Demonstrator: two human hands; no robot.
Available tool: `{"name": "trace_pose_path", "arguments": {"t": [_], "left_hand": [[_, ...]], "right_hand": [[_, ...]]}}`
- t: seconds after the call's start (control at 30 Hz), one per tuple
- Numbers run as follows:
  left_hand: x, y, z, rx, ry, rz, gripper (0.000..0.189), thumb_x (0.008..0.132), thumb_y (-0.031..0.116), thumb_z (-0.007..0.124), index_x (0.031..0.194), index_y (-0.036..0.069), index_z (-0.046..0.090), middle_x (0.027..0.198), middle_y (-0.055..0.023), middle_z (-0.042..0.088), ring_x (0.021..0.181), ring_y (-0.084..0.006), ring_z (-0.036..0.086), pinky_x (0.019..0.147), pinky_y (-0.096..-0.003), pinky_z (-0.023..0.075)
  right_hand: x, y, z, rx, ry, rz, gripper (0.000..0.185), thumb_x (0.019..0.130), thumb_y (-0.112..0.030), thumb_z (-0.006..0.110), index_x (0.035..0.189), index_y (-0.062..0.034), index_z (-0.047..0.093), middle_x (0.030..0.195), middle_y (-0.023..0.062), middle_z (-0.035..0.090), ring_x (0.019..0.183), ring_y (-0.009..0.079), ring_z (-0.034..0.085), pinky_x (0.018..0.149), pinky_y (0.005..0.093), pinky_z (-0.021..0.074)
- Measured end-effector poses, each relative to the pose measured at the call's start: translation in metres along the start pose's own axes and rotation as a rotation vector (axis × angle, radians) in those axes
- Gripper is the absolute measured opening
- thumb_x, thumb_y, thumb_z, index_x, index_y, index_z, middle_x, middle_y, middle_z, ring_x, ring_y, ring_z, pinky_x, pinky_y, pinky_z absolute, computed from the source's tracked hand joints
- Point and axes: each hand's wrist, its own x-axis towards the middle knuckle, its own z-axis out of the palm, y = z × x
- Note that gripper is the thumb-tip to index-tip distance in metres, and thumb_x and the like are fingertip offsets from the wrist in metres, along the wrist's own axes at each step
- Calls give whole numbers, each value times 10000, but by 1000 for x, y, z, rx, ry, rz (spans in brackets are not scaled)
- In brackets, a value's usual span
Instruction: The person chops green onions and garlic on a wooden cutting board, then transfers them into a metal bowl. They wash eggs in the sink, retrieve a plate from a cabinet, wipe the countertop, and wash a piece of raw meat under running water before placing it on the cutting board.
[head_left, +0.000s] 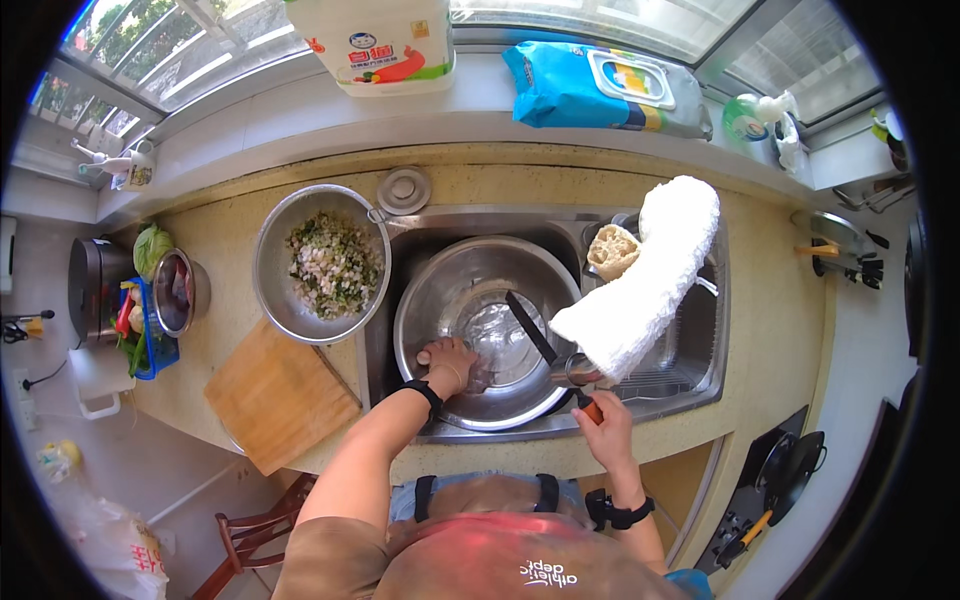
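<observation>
A large stainless steel basin (517, 412) with water in it sits in the left bowl of the sink. My left hand (450, 363) reaches down into the basin at its near left side, its fingers bunched close to the inner wall. Whether it holds anything there is unclear. In my right hand (609, 429), at the near right rim, is the orange-brown handle of a knife (534, 330). The dark blade slants up and left over the basin. Part of the knife is hidden behind the metal faucet end (576, 370), above which a white towel cover (652, 270) wraps the faucet.
Left of the sink, a metal bowl (322, 326) holds chopped vegetables behind a wooden cutting board (281, 397). Farther left stand a blue basket (161, 352) and a smaller metal bowl (196, 292). A loofah-like sponge (613, 252) lies beside the faucet. A wipes pack (555, 86) rests on the sill.
</observation>
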Motion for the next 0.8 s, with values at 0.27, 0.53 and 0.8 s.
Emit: {"name": "trace_pose_path", "arguments": {"t": [0.27,0.53,0.8], "left_hand": [[-23,-29,-24,2,-84,249,443,660,297,639,1098,239,623,1166,-112,549,1127,-310,488,888,-432,444],[-18,-40,-11,77,49,270,407,651,260,653,1057,238,642,1066,-112,609,1052,-304,541,870,-382,468],[-10,-44,-1,66,121,274,314,712,207,630,1024,243,639,1079,-115,565,1056,-307,522,847,-389,476]], "right_hand": [[-13,3,-1,-29,-5,-53,308,711,-147,721,930,35,603,923,173,606,817,344,585,715,355,482],[-35,10,-3,-16,64,-55,324,700,-142,733,937,39,607,931,175,611,842,346,586,743,358,481],[-47,8,-2,7,92,-70,314,689,-129,737,913,47,607,903,172,609,822,338,587,735,358,481]]}}
